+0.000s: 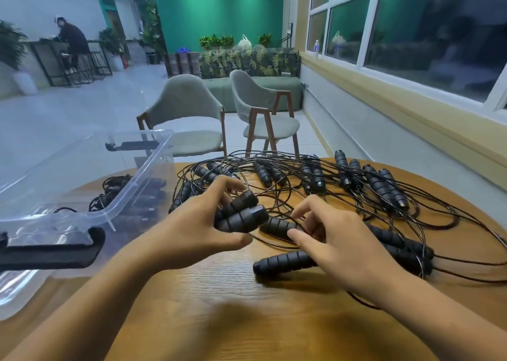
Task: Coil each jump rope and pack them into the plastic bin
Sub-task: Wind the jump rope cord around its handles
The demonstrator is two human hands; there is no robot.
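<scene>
Jump ropes (329, 185) lie tangled across the round wooden table (233, 292); we count roughly a dozen black ribbed handles loose among the thin cords, exact number uncertain. Our left hand (192, 229) grips two handles (241, 213) side by side. Our right hand (337, 240) hovers with fingers spread, pinching nothing we can see; one handle (285, 261) rests beneath it. One clear plastic bin (90, 185) stands left, coiled ropes inside. Two chairs (189, 119) beyond.

Even indoor light, soft shadows on the table (247, 292), wide-angle bending at edges, slight blur throughout.
</scene>
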